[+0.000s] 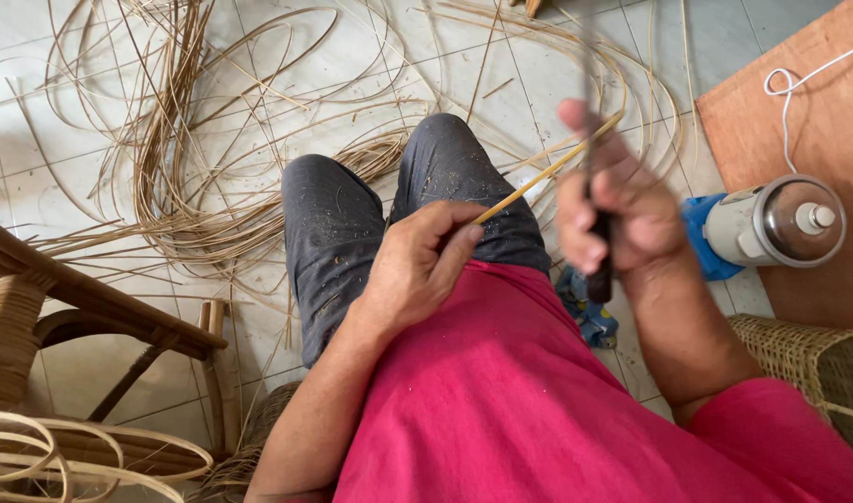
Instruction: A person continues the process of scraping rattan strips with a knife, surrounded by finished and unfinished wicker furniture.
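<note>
The left hand (417, 265) pinches one end of a thin, smooth yellow cane strip (548, 172) above the knees, its grip clenched on it. The right hand (617, 200) has its grip clenched round a dark-handled knife (596, 233), blurred, with the blade crossing the strip. Long, curling cane strands (180, 168) sprawl over the pale tiled floor (73, 93).

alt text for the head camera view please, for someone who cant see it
Seen from above, a seated person in a red shirt pinches a thin yellow cane strip in the left hand while the right hand grips a dark-handled knife against it. Loose cane strips sprawl over the white tiled floor.
</note>
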